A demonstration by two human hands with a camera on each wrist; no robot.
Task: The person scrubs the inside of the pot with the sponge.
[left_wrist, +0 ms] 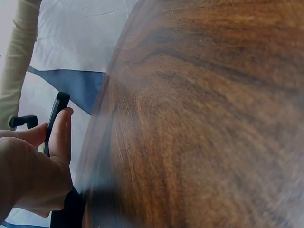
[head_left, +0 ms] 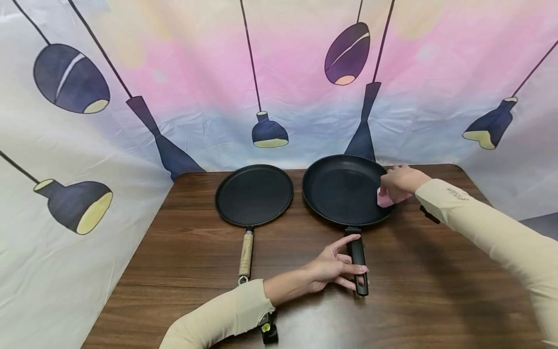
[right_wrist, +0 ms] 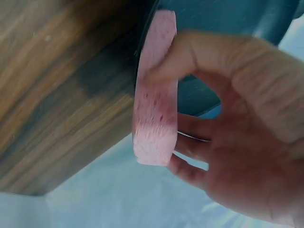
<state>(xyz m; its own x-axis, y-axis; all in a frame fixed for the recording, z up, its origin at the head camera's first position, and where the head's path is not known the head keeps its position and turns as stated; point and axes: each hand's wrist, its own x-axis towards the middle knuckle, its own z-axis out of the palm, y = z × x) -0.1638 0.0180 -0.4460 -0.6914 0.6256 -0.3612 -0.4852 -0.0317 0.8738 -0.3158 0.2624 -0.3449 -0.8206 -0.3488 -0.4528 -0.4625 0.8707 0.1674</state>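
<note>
A deep black frying pan point(head_left: 342, 189) sits at the back right of the wooden table. My left hand point(head_left: 328, 267) grips its black handle point(head_left: 358, 261), thumb and fingers on either side of it; the left wrist view also shows this handle point(left_wrist: 58, 107) pinched between thumb and fingers. At the pan's right rim, my right hand point(head_left: 400, 183) holds a pink sponge point(head_left: 385, 198). In the right wrist view the sponge point(right_wrist: 154, 95) lies between thumb and fingers, right along the pan's edge, with part of it over the inside wall.
Left of the frying pan lies a flat, round black griddle pan point(head_left: 255, 195) with a pale wooden handle point(head_left: 246, 254) pointing to the front. The table point(head_left: 183, 252) backs onto a cloth point(head_left: 209, 72) printed with hanging lamps.
</note>
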